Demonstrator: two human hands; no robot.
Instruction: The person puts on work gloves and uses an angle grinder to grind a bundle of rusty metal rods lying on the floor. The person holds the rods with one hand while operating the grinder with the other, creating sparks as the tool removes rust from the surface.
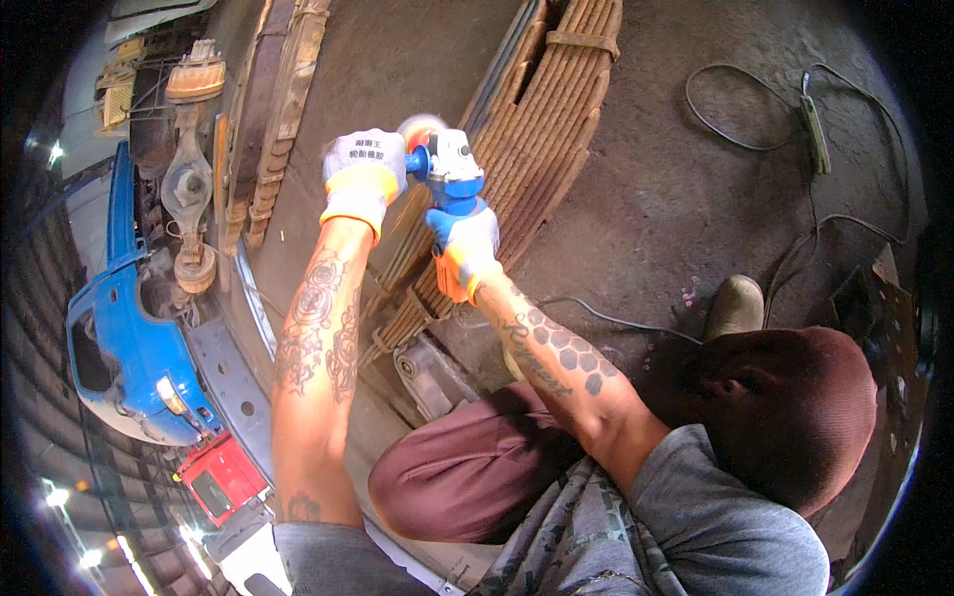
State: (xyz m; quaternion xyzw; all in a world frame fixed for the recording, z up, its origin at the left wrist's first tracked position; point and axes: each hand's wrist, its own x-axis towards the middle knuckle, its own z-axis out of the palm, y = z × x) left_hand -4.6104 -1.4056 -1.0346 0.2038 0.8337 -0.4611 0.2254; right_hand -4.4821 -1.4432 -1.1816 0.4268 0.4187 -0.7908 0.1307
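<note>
A blue and white angle grinder (454, 167) is held out in front of me by both hands. My left hand (364, 169), in a pale glove with a yellow-orange cuff, is closed around its blue side handle (418, 162). Around the rear of the body wraps my right hand (469, 241), in a similar glove. The round disc (422, 126) looks orange and blurred on the far side of the tool head. Beside and beneath the grinder lies a rusty stack of leaf springs (542, 134) bound by a clamp (583, 43). Whether the disc touches it I cannot tell.
More long rusty leaf springs (273, 139) lie to the left, beside an axle housing (186, 179). A blue vehicle cab (134, 348) and a red one (221, 479) stand farther left. A cable (621, 320) runs right across the floor to a power strip (816, 134).
</note>
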